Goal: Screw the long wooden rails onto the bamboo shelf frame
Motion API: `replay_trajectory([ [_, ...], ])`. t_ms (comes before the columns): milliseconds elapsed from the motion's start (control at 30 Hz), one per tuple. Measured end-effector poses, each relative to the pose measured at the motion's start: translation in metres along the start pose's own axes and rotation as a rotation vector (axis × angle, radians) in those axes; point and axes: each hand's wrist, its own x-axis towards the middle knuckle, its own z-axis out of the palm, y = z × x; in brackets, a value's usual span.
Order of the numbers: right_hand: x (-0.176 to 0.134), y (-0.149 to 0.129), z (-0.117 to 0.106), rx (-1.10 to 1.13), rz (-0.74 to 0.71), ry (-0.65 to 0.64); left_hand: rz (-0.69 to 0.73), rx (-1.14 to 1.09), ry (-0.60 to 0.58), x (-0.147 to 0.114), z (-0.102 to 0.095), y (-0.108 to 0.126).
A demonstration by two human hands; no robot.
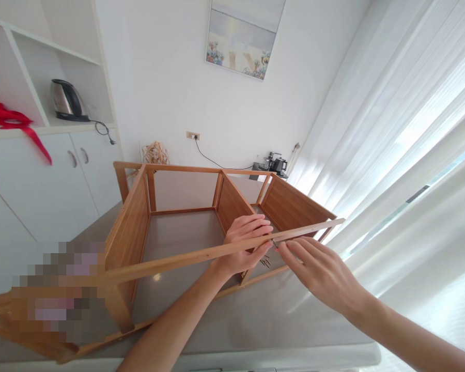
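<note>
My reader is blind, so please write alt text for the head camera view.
A person's left hand grips the front rail of a wooden frame, while the right hand holds a small thin piece up to it. Beyond are a white cabinet with a kettle, a painting and white curtains.

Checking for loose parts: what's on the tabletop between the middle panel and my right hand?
A few small screws or pins lie there, as the head view shows.
</note>
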Motion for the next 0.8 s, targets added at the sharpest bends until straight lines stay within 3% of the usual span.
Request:
replay_trajectory([
  [367, -0.0026, -0.0015, 0.0021, 0.058, 0.082, -0.014, 0.015, -0.005, 0.015, 0.0005, 0.0003, -0.0006],
  [667, 0.0030, 0.0009, -0.0053, -0.106, -0.047, -0.063, 0.001, 0.005, 0.012, -0.0004, 0.0010, -0.0002],
  [800, 0.0059, -0.0001, -0.0054, -0.045, -0.005, -0.081, 0.008, 0.011, 0.018, -0.0006, 0.0009, -0.0003],
])
